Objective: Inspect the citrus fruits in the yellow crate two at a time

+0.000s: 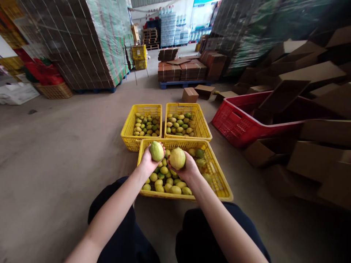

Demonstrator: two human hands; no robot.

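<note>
My left hand (148, 160) holds a green-yellow lemon (157, 151), its fingers wrapped behind it. In my right hand (189, 168) rests a rounder, paler yellow lemon (177, 158). Both hands are side by side above the large near yellow crate (186, 196), which holds many yellow and green lemons (163, 170). Behind it stand two smaller yellow crates, the left one (127, 128) and the right one (203, 124), each with more lemons inside.
To the right, a red crate (236, 124) holds cardboard, with open boxes (315, 157) heaped around it. Flattened cartons (193, 69) lie on a blue pallet (175, 85) ahead. Wrapped stacks (104, 40) rise at the back left. A small box (189, 95) is on the floor.
</note>
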